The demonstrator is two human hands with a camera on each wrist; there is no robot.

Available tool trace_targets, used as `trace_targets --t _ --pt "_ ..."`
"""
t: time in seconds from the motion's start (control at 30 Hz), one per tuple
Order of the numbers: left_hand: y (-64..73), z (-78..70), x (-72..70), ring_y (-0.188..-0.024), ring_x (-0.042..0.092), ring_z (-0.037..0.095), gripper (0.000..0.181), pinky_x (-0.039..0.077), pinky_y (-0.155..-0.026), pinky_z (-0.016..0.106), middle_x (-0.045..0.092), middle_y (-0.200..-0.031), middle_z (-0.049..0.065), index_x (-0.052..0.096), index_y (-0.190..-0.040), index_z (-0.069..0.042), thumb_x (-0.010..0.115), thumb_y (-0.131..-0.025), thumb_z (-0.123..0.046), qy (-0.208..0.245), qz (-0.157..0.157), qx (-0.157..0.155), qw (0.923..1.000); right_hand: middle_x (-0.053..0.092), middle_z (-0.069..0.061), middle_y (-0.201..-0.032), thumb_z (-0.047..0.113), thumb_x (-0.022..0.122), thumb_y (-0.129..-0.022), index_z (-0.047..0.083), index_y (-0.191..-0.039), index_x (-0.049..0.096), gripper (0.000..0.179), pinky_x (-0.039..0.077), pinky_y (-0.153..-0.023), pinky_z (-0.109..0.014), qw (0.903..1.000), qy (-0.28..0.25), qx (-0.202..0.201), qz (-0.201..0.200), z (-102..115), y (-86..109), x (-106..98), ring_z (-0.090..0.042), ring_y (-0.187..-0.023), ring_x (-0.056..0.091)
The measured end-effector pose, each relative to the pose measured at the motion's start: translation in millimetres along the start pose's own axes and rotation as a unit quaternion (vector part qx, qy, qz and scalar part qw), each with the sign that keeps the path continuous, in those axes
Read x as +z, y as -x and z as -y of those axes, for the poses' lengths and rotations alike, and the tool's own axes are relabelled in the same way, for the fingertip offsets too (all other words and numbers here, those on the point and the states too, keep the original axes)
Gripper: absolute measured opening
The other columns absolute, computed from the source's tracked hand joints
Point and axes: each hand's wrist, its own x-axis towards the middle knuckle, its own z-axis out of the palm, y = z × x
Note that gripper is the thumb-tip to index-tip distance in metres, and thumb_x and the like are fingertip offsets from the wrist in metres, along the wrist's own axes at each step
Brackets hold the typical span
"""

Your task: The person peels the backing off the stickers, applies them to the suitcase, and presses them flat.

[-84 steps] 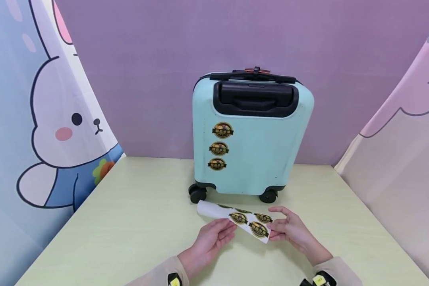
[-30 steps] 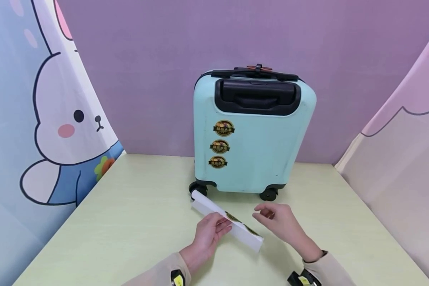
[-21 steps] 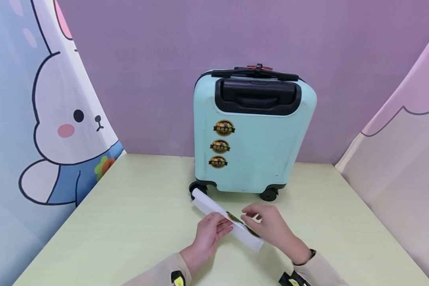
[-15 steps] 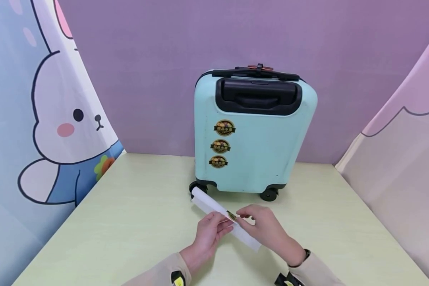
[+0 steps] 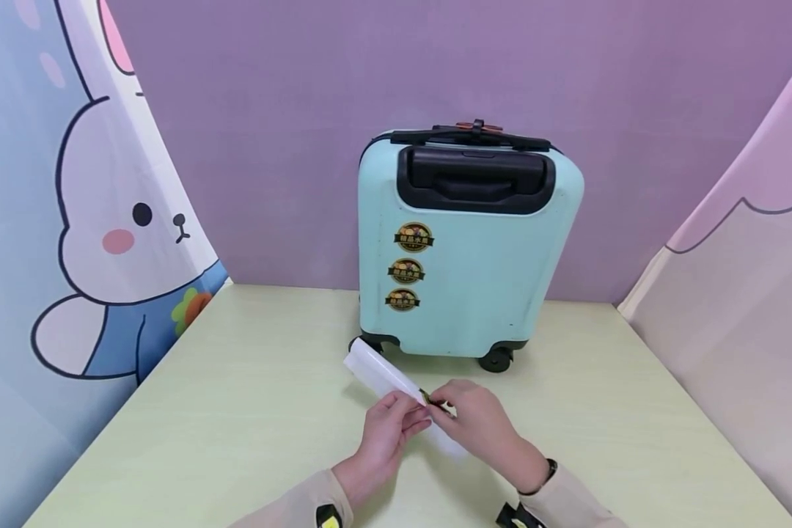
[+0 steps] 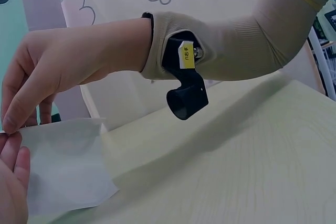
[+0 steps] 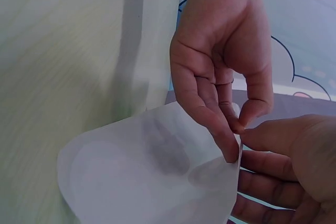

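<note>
A white sticker sheet (image 5: 384,375), partly rolled, slants over the table in front of the suitcase. My left hand (image 5: 386,433) pinches its middle between thumb and fingers. Along the bent edge, a dark round sticker (image 5: 425,397) shows edge-on beside my right hand (image 5: 475,418), whose thumb and fingertips pinch the edge there. Both hands' fingertips nearly meet; in the right wrist view my left hand (image 7: 220,61) comes from above and my right hand (image 7: 283,166) from the right. The sheet's white back (image 7: 131,156) faces that camera. Whether a sticker is lifting is hidden.
A mint-green suitcase (image 5: 482,286) stands upright at the table's back, bearing three black-and-gold stickers in a column, its lowest one (image 5: 402,300) included. Its front wheel (image 5: 496,360) rests on the pale table (image 5: 251,411). Printed curtains (image 5: 125,220) flank both sides.
The sticker sheet was turned and bent, so its printed face is mostly out of sight. My right hand let go of its corner, then moved left to the bent edge beside my left fingers.
</note>
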Motion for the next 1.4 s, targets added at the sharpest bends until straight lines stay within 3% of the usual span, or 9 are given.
trace_targets --t 0.17,0.33,0.53,0.77,1.1,1.4 --pt "1.1 1.3 -0.1 -0.073 0.070 0.010 0.015 0.060 -0.077 0.028 0.070 -0.076 0.002 0.063 -0.082 -0.007 0.053 -0.093 -0.001 0.003 0.003 -0.001 1.0000 0.069 0.000 -0.078 0.006 0.079 -0.079 0.007 -0.083 0.075 0.006 0.050 -0.057 -0.022 0.9996 0.020 -0.012 -0.017 0 1.3 6 -0.013 -0.069 0.062" --pt "0.3 3.1 -0.8 -0.071 0.070 0.009 0.010 0.060 -0.076 0.028 0.070 -0.072 0.002 0.065 -0.085 0.000 0.058 -0.093 0.001 0.011 -0.002 -0.001 0.9999 0.069 0.000 -0.076 0.005 0.080 -0.078 0.007 -0.080 0.074 0.006 0.050 -0.055 -0.021 0.9984 0.028 -0.030 -0.039 -1 3.2 11 -0.012 -0.067 0.061" --pt "-1.8 5.6 -0.1 -0.071 0.071 0.010 0.008 0.061 -0.075 0.029 0.072 -0.077 0.005 0.066 -0.093 0.009 0.064 -0.091 0.002 -0.014 -0.013 0.022 0.9996 0.069 0.000 -0.075 0.004 0.078 -0.079 0.008 -0.079 0.074 0.006 0.050 -0.056 -0.023 0.9989 0.023 -0.019 -0.037 -2 2.3 12 -0.015 -0.066 0.062" --pt "-5.6 6.5 4.4 -0.077 0.072 0.014 0.009 0.061 -0.078 0.032 0.073 -0.086 0.012 0.069 -0.094 0.008 0.061 -0.094 0.003 -0.028 -0.008 0.039 0.9988 0.067 0.003 -0.071 0.001 0.076 -0.077 0.010 -0.075 0.073 0.009 0.051 -0.057 -0.024 0.9982 0.025 -0.009 -0.054 -4 -1.8 12 -0.012 -0.064 0.061" --pt "-6.8 0.6 7.5 -0.077 0.072 0.013 0.010 0.061 -0.078 0.033 0.073 -0.085 0.011 0.067 -0.096 0.011 0.062 -0.094 0.002 -0.033 -0.008 0.029 0.9990 0.065 0.003 -0.068 -0.001 0.075 -0.074 0.010 -0.071 0.072 0.012 0.048 -0.054 -0.021 0.9965 0.030 -0.027 -0.073 -6 -4.9 10 -0.010 -0.060 0.059" --pt "-7.2 -3.1 6.5 -0.076 0.072 0.013 0.007 0.061 -0.078 0.032 0.074 -0.083 0.009 0.069 -0.092 0.005 0.062 -0.093 0.003 -0.027 0.007 0.022 0.9994 0.069 0.003 -0.072 -0.001 0.072 -0.078 0.010 -0.075 0.075 0.012 0.051 -0.057 -0.021 0.9986 -0.023 -0.002 -0.047 -8 -5.2 6 -0.013 -0.063 0.063"
